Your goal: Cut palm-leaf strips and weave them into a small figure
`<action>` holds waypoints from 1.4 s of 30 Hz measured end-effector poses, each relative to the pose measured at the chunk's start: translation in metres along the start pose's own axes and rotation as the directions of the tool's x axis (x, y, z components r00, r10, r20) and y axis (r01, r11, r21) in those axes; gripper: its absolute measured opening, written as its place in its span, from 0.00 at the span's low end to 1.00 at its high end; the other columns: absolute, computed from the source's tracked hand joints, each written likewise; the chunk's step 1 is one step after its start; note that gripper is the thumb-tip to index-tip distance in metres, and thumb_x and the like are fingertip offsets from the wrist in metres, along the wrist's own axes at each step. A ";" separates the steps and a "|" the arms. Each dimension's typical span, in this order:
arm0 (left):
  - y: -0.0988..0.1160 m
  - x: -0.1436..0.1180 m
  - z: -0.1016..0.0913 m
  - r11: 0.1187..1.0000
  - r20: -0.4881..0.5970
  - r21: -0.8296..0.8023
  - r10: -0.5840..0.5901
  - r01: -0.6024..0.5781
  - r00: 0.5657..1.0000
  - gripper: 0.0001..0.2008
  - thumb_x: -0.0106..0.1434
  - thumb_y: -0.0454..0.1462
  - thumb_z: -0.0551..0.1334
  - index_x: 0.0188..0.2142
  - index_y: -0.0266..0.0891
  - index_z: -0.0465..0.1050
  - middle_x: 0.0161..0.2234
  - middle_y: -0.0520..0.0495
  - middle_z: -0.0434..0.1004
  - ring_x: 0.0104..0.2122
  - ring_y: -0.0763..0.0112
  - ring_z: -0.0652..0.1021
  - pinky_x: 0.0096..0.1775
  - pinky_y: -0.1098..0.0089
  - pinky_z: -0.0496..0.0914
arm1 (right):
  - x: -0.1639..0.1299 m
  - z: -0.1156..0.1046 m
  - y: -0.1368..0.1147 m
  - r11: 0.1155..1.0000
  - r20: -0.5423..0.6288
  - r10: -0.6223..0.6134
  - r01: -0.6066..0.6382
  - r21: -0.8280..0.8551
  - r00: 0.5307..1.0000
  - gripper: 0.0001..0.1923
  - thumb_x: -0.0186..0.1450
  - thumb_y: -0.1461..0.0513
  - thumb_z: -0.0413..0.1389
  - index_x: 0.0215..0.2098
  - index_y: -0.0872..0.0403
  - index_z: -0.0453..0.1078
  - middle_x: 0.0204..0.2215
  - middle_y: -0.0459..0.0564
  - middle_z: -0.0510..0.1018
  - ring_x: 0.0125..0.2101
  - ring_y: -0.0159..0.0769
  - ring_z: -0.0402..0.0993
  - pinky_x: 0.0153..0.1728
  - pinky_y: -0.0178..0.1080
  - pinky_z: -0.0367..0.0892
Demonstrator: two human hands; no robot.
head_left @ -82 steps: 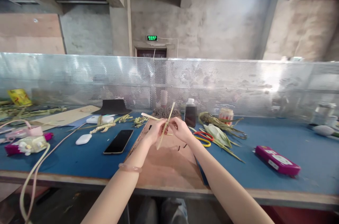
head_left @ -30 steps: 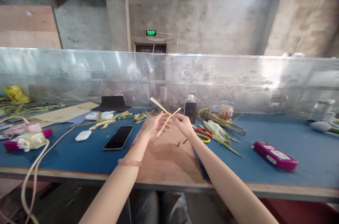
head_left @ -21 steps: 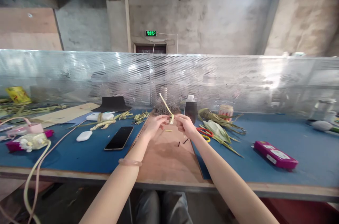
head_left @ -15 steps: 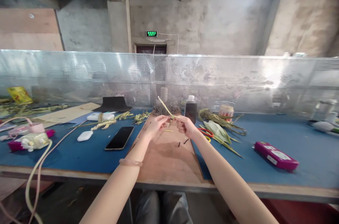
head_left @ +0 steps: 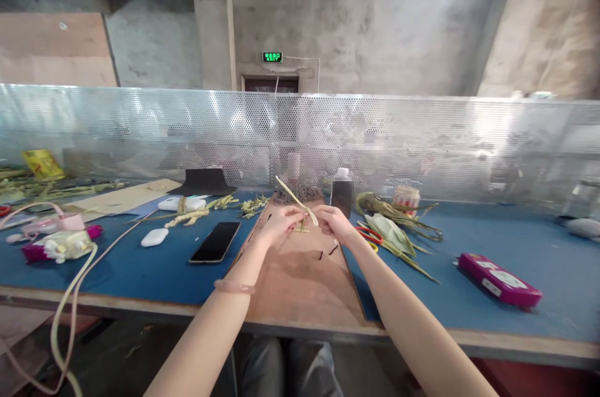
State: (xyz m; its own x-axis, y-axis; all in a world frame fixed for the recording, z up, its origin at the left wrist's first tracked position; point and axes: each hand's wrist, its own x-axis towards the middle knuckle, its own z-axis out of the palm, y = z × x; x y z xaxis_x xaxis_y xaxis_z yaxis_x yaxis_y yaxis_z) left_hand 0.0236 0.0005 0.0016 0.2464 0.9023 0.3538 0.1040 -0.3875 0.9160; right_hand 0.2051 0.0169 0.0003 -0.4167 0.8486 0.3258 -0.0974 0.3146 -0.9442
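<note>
Above the wooden board [head_left: 300, 284], a pale, narrow strip of dried leaf [head_left: 291, 194] slants up to the left. My left hand [head_left: 281, 223] pinches it near its lower part, and a short greenish piece hangs below those fingertips. Closed at the strip's lower end is my right hand [head_left: 335, 223], its fingers curled against the bent tip. The two hands are almost touching. Small dark bits [head_left: 321, 255] and a short pale scrap lie on the board below. A grey coiled cord-like heap [head_left: 304, 194] sits at the board's far end.
Left on the blue tabletop are a phone [head_left: 215, 242], a white case [head_left: 154, 237], leaf scraps and cables. To the right lie scissors [head_left: 370, 234], dried leaves [head_left: 389, 233] and a magenta box [head_left: 499, 280]. A bottle [head_left: 342, 194] stands before the perforated metal screen [head_left: 422, 134].
The strip has tipped further left, and its lower end now shows in front of my right fingers. My view has shifted slightly; the things on the table stay put.
</note>
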 end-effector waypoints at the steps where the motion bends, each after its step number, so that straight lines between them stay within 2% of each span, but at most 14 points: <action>1: 0.000 0.000 0.000 1.000 -0.007 0.016 0.002 -0.002 1.000 0.14 0.52 0.45 0.64 0.32 0.36 0.76 0.23 0.49 0.73 0.17 0.80 0.62 0.19 0.76 0.51 | 0.000 0.000 0.000 0.997 -0.031 -0.024 0.022 -0.074 0.999 0.12 0.54 0.55 0.56 0.27 0.56 0.69 0.12 0.36 0.52 0.12 0.22 0.44 0.14 0.30 0.39; 3: -0.001 0.001 0.000 0.999 -0.024 0.043 0.005 -0.004 1.000 0.14 0.52 0.44 0.64 0.32 0.35 0.77 0.22 0.49 0.72 0.17 0.80 0.61 0.19 0.76 0.51 | 0.000 0.001 -0.001 0.979 -0.077 -0.070 0.053 -0.199 0.995 0.13 0.54 0.54 0.56 0.28 0.56 0.72 0.11 0.37 0.54 0.13 0.23 0.45 0.14 0.30 0.41; 6: -0.001 0.001 -0.002 0.998 -0.041 0.066 0.013 -0.010 0.999 0.13 0.52 0.44 0.64 0.33 0.37 0.78 0.22 0.50 0.73 0.17 0.79 0.61 0.19 0.76 0.50 | 0.000 0.002 -0.002 0.963 -0.088 -0.095 0.069 -0.261 0.992 0.13 0.54 0.54 0.56 0.28 0.57 0.73 0.11 0.38 0.55 0.13 0.23 0.46 0.14 0.30 0.43; 10: -0.003 0.002 -0.006 0.995 -0.024 0.099 0.018 -0.016 1.000 0.13 0.52 0.44 0.64 0.33 0.38 0.78 0.23 0.49 0.75 0.19 0.76 0.66 0.19 0.76 0.54 | 0.000 0.005 0.000 0.985 -0.077 -0.048 0.035 -0.168 0.996 0.16 0.55 0.52 0.56 0.25 0.57 0.72 0.11 0.37 0.52 0.12 0.22 0.45 0.14 0.30 0.42; 13: -0.008 0.006 -0.008 0.991 0.019 0.133 0.033 -0.035 0.999 0.12 0.53 0.42 0.64 0.33 0.37 0.78 0.26 0.47 0.78 0.24 0.72 0.72 0.24 0.75 0.62 | 0.000 0.009 0.004 0.995 -0.089 0.035 -0.043 -0.092 0.995 0.20 0.53 0.49 0.58 0.27 0.59 0.72 0.11 0.35 0.50 0.12 0.21 0.42 0.13 0.30 0.39; 18: -0.017 0.010 -0.011 0.979 0.067 0.196 0.040 -0.053 0.997 0.09 0.54 0.38 0.63 0.32 0.34 0.77 0.30 0.44 0.79 0.32 0.66 0.77 0.34 0.71 0.68 | 0.001 0.013 0.008 0.983 -0.104 0.114 -0.127 -0.133 0.988 0.24 0.51 0.47 0.60 0.29 0.61 0.73 0.10 0.34 0.48 0.12 0.20 0.40 0.13 0.30 0.38; 25: -0.012 0.008 -0.012 0.956 0.061 0.294 -0.012 -0.007 0.998 0.10 0.53 0.38 0.63 0.33 0.33 0.77 0.29 0.45 0.79 0.31 0.66 0.77 0.35 0.70 0.68 | 0.004 0.011 0.010 0.978 -0.102 0.131 -0.145 -0.152 0.986 0.20 0.51 0.50 0.61 0.29 0.60 0.74 0.10 0.35 0.48 0.13 0.21 0.41 0.13 0.30 0.38; 29: -0.018 0.008 -0.016 0.940 0.127 0.340 -0.058 0.012 0.990 0.11 0.52 0.38 0.63 0.33 0.34 0.78 0.29 0.45 0.80 0.32 0.65 0.77 0.37 0.69 0.68 | 0.001 0.010 0.008 0.940 -0.056 0.071 -0.086 -0.330 0.996 0.17 0.52 0.52 0.60 0.27 0.59 0.75 0.09 0.36 0.52 0.13 0.22 0.44 0.14 0.30 0.41; 33: -0.027 0.011 -0.019 0.871 0.107 0.490 -0.090 0.026 0.990 0.10 0.49 0.38 0.64 0.31 0.35 0.79 0.28 0.45 0.80 0.34 0.61 0.78 0.37 0.68 0.68 | 0.001 0.011 0.010 0.850 0.007 -0.055 0.051 -0.524 0.998 0.15 0.53 0.54 0.60 0.28 0.58 0.78 0.14 0.43 0.69 0.18 0.27 0.60 0.20 0.30 0.55; 36: -0.030 0.013 -0.020 0.884 0.077 0.467 -0.033 -0.007 0.996 0.11 0.51 0.39 0.64 0.31 0.35 0.78 0.29 0.44 0.80 0.35 0.60 0.78 0.36 0.68 0.69 | 0.002 0.014 0.011 0.807 -0.001 -0.154 0.126 -0.577 0.988 0.14 0.55 0.54 0.58 0.30 0.56 0.79 0.20 0.46 0.77 0.25 0.35 0.70 0.27 0.33 0.62; 39: -0.030 0.015 -0.020 0.905 0.048 0.420 0.053 -0.068 0.997 0.11 0.52 0.40 0.63 0.32 0.36 0.78 0.31 0.45 0.80 0.35 0.61 0.78 0.37 0.68 0.69 | 0.003 0.016 0.009 0.779 -0.025 -0.239 0.176 -0.601 0.971 0.13 0.56 0.56 0.58 0.34 0.54 0.79 0.25 0.47 0.80 0.30 0.40 0.73 0.32 0.35 0.65; 42: -0.029 0.016 -0.018 0.927 0.014 0.365 0.090 -0.089 0.996 0.12 0.52 0.40 0.63 0.34 0.37 0.77 0.34 0.45 0.80 0.36 0.62 0.78 0.37 0.68 0.69 | 0.002 0.018 0.005 0.772 -0.050 -0.282 0.196 -0.605 0.958 0.13 0.57 0.58 0.57 0.36 0.54 0.79 0.27 0.46 0.81 0.32 0.42 0.74 0.35 0.36 0.67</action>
State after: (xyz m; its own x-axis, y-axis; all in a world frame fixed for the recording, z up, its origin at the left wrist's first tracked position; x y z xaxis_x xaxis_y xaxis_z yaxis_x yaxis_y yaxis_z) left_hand 0.0071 0.0292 -0.0158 0.2682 0.8611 0.4320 0.4261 -0.5082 0.7485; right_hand 0.1878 0.0125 -0.0048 -0.3264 0.7455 0.5811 0.3897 0.6662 -0.6359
